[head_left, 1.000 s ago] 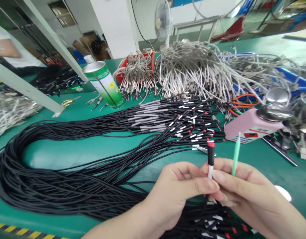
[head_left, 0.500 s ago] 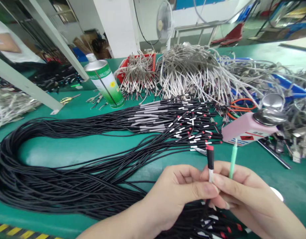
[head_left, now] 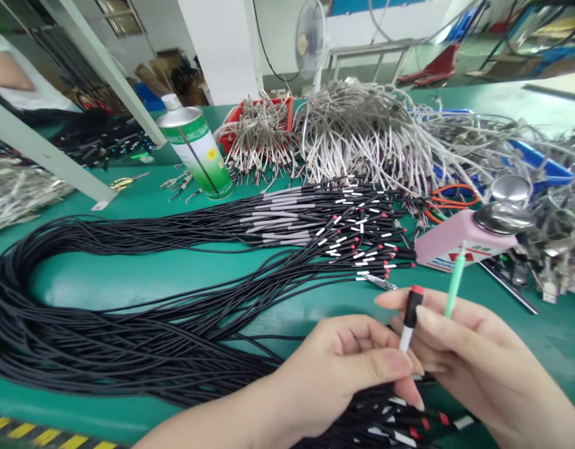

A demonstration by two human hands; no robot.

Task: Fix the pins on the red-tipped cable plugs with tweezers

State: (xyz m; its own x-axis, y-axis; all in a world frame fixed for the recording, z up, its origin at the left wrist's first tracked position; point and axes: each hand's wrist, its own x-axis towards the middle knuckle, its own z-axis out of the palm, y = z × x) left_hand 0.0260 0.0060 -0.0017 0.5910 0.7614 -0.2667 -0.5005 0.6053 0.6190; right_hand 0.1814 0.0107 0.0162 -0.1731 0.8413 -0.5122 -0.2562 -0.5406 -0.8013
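My left hand [head_left: 362,368] pinches a black cable end at its white sleeve [head_left: 406,340]. The end's black barrel with a red tip [head_left: 413,305] points up. Beside it my right hand [head_left: 465,349] is closed, its thumb at the barrel. A thin light-green stick with a pale, narrow tip [head_left: 454,284] stands up out of the right hand's fingers; its lower part is hidden. Beneath both hands lie more black cable ends with red tips and white bands [head_left: 404,421]. The long bundle of black cables [head_left: 128,349] loops across the table to the left.
A pink bottle with a metal top [head_left: 460,237] stands beyond my right hand. A green-and-white can [head_left: 196,149] is at the back, near heaps of grey cables [head_left: 362,131] and a red bin [head_left: 287,109]. Gold scissors [head_left: 128,181] lie by a post [head_left: 44,153]. A person [head_left: 20,75] is at far left.
The cable end has shifted right and now leans right. My right thumb has moved up from the white sleeve to the black barrel. The green stick has moved right and tilted more.
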